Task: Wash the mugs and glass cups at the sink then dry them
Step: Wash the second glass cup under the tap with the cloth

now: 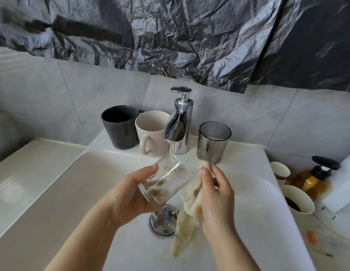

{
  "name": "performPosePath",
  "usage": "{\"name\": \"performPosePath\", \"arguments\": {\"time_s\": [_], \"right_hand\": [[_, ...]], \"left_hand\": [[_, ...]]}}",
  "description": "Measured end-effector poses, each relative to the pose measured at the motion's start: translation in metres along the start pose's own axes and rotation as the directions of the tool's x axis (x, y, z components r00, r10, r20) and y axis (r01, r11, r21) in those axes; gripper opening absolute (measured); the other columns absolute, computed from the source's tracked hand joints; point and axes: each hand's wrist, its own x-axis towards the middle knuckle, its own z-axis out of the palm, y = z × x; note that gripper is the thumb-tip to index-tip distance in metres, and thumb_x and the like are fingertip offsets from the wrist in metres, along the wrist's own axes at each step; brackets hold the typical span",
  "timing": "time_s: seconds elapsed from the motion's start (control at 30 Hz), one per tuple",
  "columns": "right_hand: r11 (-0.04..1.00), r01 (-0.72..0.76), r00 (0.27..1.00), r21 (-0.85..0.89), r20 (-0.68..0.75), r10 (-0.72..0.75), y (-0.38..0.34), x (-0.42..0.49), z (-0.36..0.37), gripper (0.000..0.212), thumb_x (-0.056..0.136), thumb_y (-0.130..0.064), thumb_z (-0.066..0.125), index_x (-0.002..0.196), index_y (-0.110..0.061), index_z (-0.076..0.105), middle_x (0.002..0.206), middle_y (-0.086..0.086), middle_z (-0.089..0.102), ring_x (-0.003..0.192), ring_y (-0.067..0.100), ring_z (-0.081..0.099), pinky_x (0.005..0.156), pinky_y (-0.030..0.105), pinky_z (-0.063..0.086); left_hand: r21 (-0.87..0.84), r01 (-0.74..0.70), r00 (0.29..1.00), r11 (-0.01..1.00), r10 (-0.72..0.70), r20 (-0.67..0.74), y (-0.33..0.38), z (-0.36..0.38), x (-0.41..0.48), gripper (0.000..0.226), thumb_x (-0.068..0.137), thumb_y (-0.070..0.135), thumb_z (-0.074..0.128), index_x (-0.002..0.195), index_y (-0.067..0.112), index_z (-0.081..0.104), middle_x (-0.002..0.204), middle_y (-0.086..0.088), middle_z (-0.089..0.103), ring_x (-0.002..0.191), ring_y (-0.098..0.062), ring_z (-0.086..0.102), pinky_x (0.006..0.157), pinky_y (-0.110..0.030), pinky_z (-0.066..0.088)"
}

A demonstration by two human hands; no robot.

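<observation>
Under the running tap (177, 126), the clear glass cup (163, 182) sits tilted in the left hand (131, 194), which grips it around the base, mouth toward the stream. The right hand (217, 194) clutches a wet cream cloth (187, 218) just beside it. Behind, 2 mugs (135, 130) and 1 smoked glass cup (213, 141) wait on the sink (248, 163) ledge. Wet, possibly soapy glass could slip and crack against the basin.
</observation>
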Motion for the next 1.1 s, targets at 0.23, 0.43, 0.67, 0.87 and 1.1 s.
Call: {"name": "performPosePath", "arguments": {"time_s": [0.23, 0.43, 0.67, 0.87, 1.1], "right_hand": [[0.963, -0.136, 0.971, 0.233, -0.161, 0.176, -0.007, 0.01, -0.012, 0.02, 0.09, -0.025, 0.061, 0.078, -0.032, 0.046, 0.07, 0.002, 0.05, 0.062, 0.019, 0.052, 0.062, 0.033, 0.043], [0.651, -0.201, 0.968, 0.732, 0.048, 0.245, -0.011, 0.011, -0.009, 0.019, 0.098, -0.015, 0.042, 0.102, 0.002, 0.051, 0.067, 0.01, 0.049, 0.052, 0.011, 0.056, 0.045, 0.016, 0.046], [0.948, -0.215, 0.97, 0.236, 0.161, 0.18, 0.008, -0.003, 0.01, 0.019, 0.096, -0.006, 0.044, 0.096, -0.013, 0.061, 0.084, 0.006, 0.066, 0.067, 0.012, 0.058, 0.059, 0.022, 0.047], [0.981, 0.069, 0.895, -0.182, 0.446, 0.02, 0.004, 0.0, -0.006, 0.025, 0.092, -0.034, 0.044, 0.091, -0.032, 0.069, 0.103, -0.014, 0.068, 0.097, 0.003, 0.058, 0.08, 0.016, 0.042], [0.885, 0.306, 0.765, -0.351, 0.644, -0.008, 0.002, -0.002, -0.014, 0.048, 0.062, -0.058, 0.058, 0.109, -0.049, 0.054, 0.123, -0.031, 0.046, 0.118, -0.016, 0.037, 0.103, 0.012, 0.032]], "left_hand": [[0.244, -0.002, 0.996, 0.97, 0.023, -0.086, 0.001, -0.009, 0.003, 0.052, 0.054, 0.021, 0.081, 0.1, 0.006, 0.062, 0.097, -0.012, 0.063, 0.07, -0.025, 0.066, 0.051, -0.029, 0.053], [0.133, 0.232, 0.971, 0.964, -0.221, -0.09, -0.007, -0.006, 0.008, 0.051, 0.053, 0.034, 0.07, 0.095, 0.007, 0.057, 0.084, -0.008, 0.063, 0.069, -0.025, 0.061, 0.071, -0.035, 0.047], [-0.013, 0.239, 0.971, 0.971, -0.24, -0.023, -0.007, -0.002, 0.01, 0.035, 0.064, 0.037, 0.06, 0.086, 0.01, 0.061, 0.072, -0.012, 0.067, 0.062, -0.025, 0.063, 0.066, -0.031, 0.044], [-0.021, 0.098, 0.991, 0.995, -0.1, -0.094, -0.005, -0.006, 0.012, 0.033, 0.063, 0.037, 0.061, 0.086, 0.013, 0.06, 0.064, -0.005, 0.065, 0.056, -0.018, 0.06, 0.063, -0.029, 0.04], [0.021, 0.038, 0.986, 0.999, -0.034, -0.161, -0.009, -0.006, 0.016, 0.031, 0.077, 0.043, 0.061, 0.09, 0.016, 0.061, 0.068, -0.002, 0.067, 0.063, -0.019, 0.062, 0.064, -0.029, 0.043]]}}
